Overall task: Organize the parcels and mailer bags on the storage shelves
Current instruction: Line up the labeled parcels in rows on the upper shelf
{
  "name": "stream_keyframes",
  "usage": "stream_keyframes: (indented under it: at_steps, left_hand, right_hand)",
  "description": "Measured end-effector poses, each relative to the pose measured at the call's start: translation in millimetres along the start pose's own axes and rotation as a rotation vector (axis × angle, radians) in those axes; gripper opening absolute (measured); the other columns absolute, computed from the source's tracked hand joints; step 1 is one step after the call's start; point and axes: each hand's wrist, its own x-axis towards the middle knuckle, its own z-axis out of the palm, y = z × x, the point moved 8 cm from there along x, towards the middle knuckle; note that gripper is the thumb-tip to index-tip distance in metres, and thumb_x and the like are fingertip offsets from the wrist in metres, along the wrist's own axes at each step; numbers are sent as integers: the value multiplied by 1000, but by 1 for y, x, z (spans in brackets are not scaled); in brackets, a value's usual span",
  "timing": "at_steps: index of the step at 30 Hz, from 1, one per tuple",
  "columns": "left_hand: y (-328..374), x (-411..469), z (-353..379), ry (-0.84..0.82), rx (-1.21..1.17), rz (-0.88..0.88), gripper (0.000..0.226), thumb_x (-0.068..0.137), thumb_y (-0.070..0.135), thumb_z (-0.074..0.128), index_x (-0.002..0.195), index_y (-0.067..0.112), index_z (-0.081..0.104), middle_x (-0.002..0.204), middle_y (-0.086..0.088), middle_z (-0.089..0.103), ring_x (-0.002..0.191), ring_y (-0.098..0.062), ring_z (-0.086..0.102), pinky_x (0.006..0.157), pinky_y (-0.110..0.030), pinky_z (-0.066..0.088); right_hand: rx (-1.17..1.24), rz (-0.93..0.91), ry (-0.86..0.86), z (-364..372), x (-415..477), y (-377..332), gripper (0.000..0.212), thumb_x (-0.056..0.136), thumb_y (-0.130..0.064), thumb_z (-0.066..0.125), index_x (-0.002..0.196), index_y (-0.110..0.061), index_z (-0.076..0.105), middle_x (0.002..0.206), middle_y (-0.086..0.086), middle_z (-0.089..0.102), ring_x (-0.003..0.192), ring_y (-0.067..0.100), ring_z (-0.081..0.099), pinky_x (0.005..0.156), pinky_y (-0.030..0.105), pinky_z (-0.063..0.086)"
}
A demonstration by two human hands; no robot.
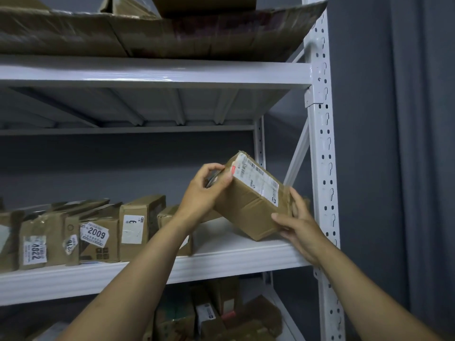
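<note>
Head view. A brown cardboard parcel [253,203] with a white shipping label [256,179] on its upper face is being held, tilted, over the right end of the middle shelf [221,262], close beside the white upright post [322,168]. Its low right corner is being kept at or just above the shelf deck; contact cannot be confirmed.

The raised left end is being gripped by the left hand [204,190], with the fingers curled round the end. The lower right end is being pinched by the right hand [299,225], thumb on the near face and fingers behind. Neither hand is spread.

A row of labelled parcels [98,235] is being kept upright on the same shelf to the left, and a bare stretch of deck is being left between that row and the held parcel. More parcels [216,313] are being stored on the shelf below, and flattened cardboard [172,33] above.

Judgement: the placing step is being carried out.

- The parcel should be levelled before release, so that it is not being dropped onto one corner.
- The label should be turned toward the aisle, as on the neighbouring parcels.
- The parcel should be slid left to close the row, clear of the post and diagonal brace.
- The right fingers should be drawn out from behind the parcel first, so that they are not being trapped.
</note>
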Motion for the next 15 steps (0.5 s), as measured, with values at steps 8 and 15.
stream_keyframes:
  at_steps: [8,15]
  left_hand:
    - [-20,-9,6,-31,120,-162,110,59,82,61,149,38,17,154,8,26,137,-17,33,108,-45,38]
    - [-9,-28,22,-160,456,81,120,56,56,77,150,42,3,150,24,7,138,-16,18,112,-41,30]
  right_hand:
    - [-23,-86,50,2,-1,-16,82,80,-8,69,147,-31,29,144,-11,47,128,11,49,96,35,48]
    - [-284,34,69,5,-12,-24,75,79,-32,73,145,-31,36,129,-7,53,118,15,53,100,41,48]
